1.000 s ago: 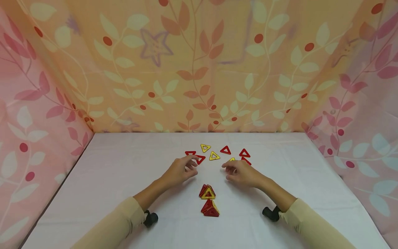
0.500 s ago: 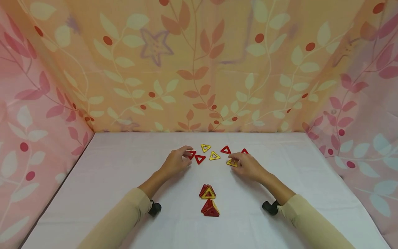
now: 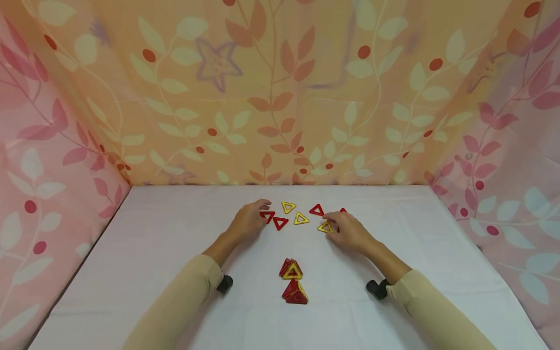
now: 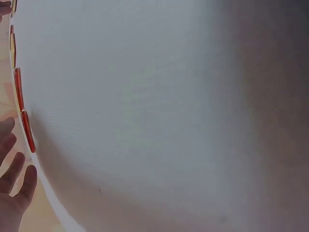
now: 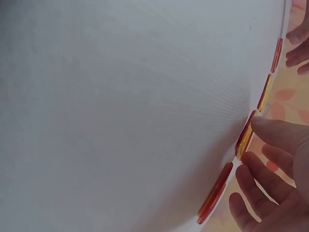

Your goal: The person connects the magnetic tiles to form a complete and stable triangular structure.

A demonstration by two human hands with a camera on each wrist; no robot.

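In the head view my left hand (image 3: 250,218) is beside a red triangular tile (image 3: 267,216), its fingers loosely bent and apart in the left wrist view. A second red triangular tile (image 3: 280,223) lies just right of it. My right hand (image 3: 348,231) is at a yellow triangular tile (image 3: 325,227), which lies flat on the table. In the right wrist view the thumb (image 5: 277,130) and forefinger are close to the tiles' edges; whether they touch is hard to tell. Nearer me are two small pyramids of red and yellow triangles, a back pyramid (image 3: 291,270) and a front pyramid (image 3: 296,292).
Two yellow triangles (image 3: 288,207) and a red triangle (image 3: 317,210) lie between the hands. Another red triangle (image 3: 343,211) is mostly hidden behind my right hand. The white-covered table (image 3: 175,233) ends at a patterned curtain (image 3: 280,121) behind and at the sides.
My left hand has moved away and to the left, past the nearer red triangle. My right hand has reached slightly forward and right, to the yellow triangle. The pyramids have stayed put.
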